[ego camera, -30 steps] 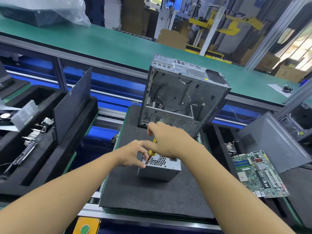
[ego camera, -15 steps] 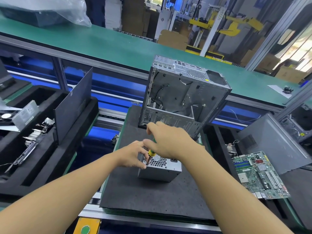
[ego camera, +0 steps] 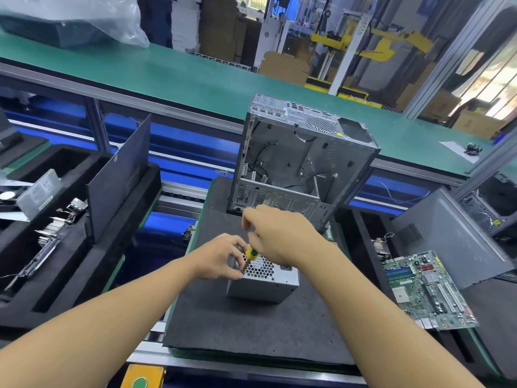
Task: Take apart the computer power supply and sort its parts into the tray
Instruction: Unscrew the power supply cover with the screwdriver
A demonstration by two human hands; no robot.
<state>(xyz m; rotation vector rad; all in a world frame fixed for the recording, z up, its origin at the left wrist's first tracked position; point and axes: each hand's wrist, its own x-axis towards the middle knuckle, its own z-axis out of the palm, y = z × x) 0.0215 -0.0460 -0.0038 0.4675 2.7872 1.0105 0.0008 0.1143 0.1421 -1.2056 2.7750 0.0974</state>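
Note:
A grey metal power supply (ego camera: 268,284) with a honeycomb grille on top sits on the dark foam mat (ego camera: 251,329) in front of me. My right hand (ego camera: 279,236) grips a screwdriver with a yellow and green handle (ego camera: 251,254), its shaft angled down to the grille's near left corner. My left hand (ego camera: 221,256) holds the power supply's left top edge, with its fingertips pinched beside the screwdriver shaft. The tip is hidden between my fingers.
An empty open computer case (ego camera: 299,163) stands upright just behind the power supply. A green motherboard (ego camera: 425,289) and a grey side panel (ego camera: 453,239) lie at the right. Black foam trays (ego camera: 112,270) with metal parts and an upright dark panel (ego camera: 117,177) stand at the left.
My right hand has shifted slightly on the screwdriver handle, showing more of it. The power supply and my left hand stay in place.

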